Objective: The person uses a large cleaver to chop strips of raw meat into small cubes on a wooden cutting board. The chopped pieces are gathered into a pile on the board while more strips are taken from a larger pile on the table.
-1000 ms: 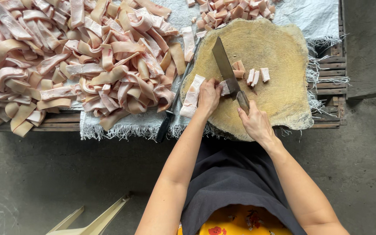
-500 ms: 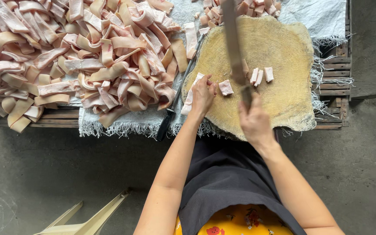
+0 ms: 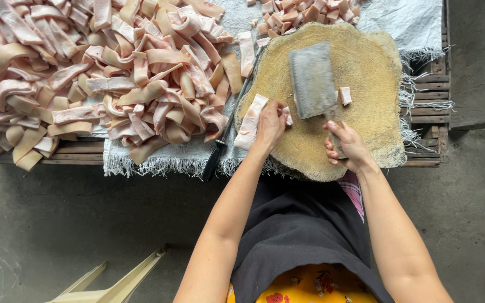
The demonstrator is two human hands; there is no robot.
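A big heap of pink meat strips (image 3: 102, 78) covers the left side of the surface (image 3: 422, 163), on a white cloth (image 3: 158, 160). A round wooden chopping block (image 3: 366, 140) sits at the right end, near the front edge. A wide cleaver (image 3: 311, 80) lies flat above the middle of the block. The right hand (image 3: 346, 147) grips its handle tight. The left hand (image 3: 269, 124) presses down on one meat strip (image 3: 251, 122) at the block's left edge. A black-handled knife (image 3: 220, 147) lies just beside the block. One small cut piece (image 3: 344, 96) rests right of the cleaver.
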